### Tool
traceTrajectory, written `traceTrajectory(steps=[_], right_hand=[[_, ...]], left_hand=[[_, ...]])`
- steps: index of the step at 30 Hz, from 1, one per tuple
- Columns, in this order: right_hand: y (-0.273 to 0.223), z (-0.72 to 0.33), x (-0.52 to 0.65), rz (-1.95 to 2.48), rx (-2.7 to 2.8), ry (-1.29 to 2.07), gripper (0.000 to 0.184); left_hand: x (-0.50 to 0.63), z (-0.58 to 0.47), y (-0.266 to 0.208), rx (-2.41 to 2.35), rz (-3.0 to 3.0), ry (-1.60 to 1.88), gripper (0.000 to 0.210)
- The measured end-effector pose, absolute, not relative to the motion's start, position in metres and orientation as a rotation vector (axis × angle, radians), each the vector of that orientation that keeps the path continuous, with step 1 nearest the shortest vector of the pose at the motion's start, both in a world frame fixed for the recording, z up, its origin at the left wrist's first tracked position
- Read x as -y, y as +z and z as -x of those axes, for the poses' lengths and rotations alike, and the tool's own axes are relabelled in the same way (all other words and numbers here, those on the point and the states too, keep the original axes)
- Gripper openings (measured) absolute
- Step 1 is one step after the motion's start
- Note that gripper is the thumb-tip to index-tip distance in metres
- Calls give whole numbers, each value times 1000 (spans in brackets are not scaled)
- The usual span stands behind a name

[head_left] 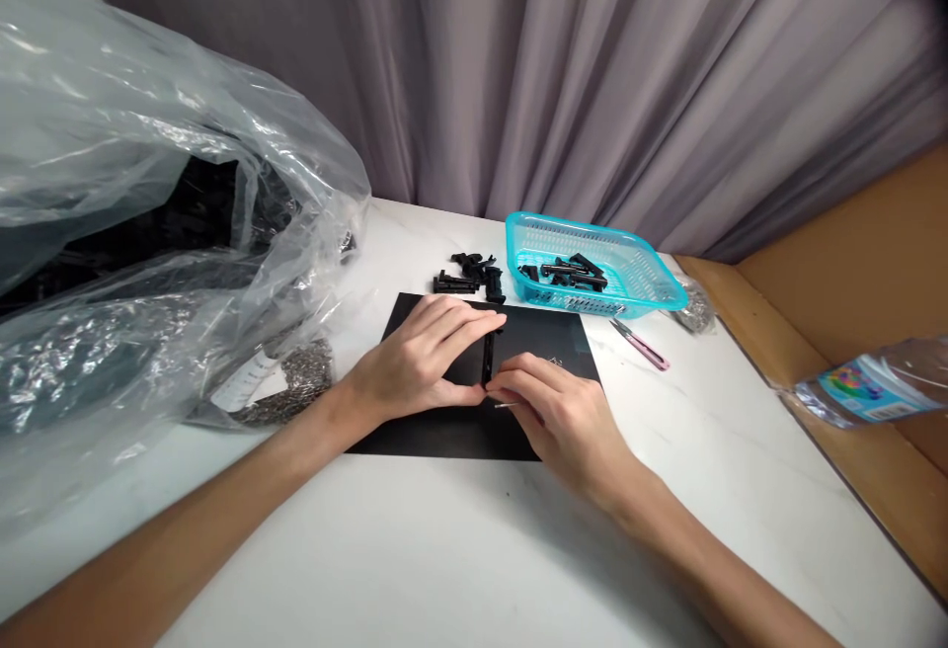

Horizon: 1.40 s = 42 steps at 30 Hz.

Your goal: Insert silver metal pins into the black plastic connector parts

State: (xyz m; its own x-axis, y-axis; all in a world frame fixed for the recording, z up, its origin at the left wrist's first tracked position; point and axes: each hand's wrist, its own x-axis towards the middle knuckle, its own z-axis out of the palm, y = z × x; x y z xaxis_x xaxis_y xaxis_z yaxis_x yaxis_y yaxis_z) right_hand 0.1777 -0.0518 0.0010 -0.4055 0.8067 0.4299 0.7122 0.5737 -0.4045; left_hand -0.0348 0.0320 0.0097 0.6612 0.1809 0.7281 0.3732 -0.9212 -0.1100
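L hand (419, 357): thumb at near end, fingers at far end of black part (488, 357), spanning it approx. lengthwise; grip closed on part. R hand (567, 411): fingertips curled in at near end of same part; thin light-coloured pc. (506, 404) shows just below them; cannot tell whether R grip has hold of part or pc. Part loc.: over black mat (444, 439), between hands, long axis pointing away from operator. Small metal pcs. (555, 363) on mat, beyond R hand. Loose black parts (457, 283) on tabletop just beyond mat; addl. black parts (574, 273) inside blue basket (592, 226), w/ pink cutter (641, 345) near its R front corner. Bag w/ label (296, 386): L of mat.
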Motion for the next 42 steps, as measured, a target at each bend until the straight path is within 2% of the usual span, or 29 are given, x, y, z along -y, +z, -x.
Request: traceTrajectory(steps=[3, 8, 12, 29, 42], right_hand=[[1, -178, 50, 1220, 2168, 304, 22], [13, -186, 43, 1129, 2002, 725, 11], [19, -191, 40, 1099, 1927, 892, 13], [13, -189, 42, 1150, 1809, 877, 12], [5, -185, 44, 1250, 1836, 858, 16]], left_hand=[[-32, 34, 9, 424, 2620, -1095, 57], [-32, 34, 10, 476, 2637, -1141, 57], [-30, 33, 13, 506, 2630, -1156, 53], [-25, 30, 13, 566, 2614, -1178, 53], [-29, 29, 6, 364, 2492, -1099, 44]])
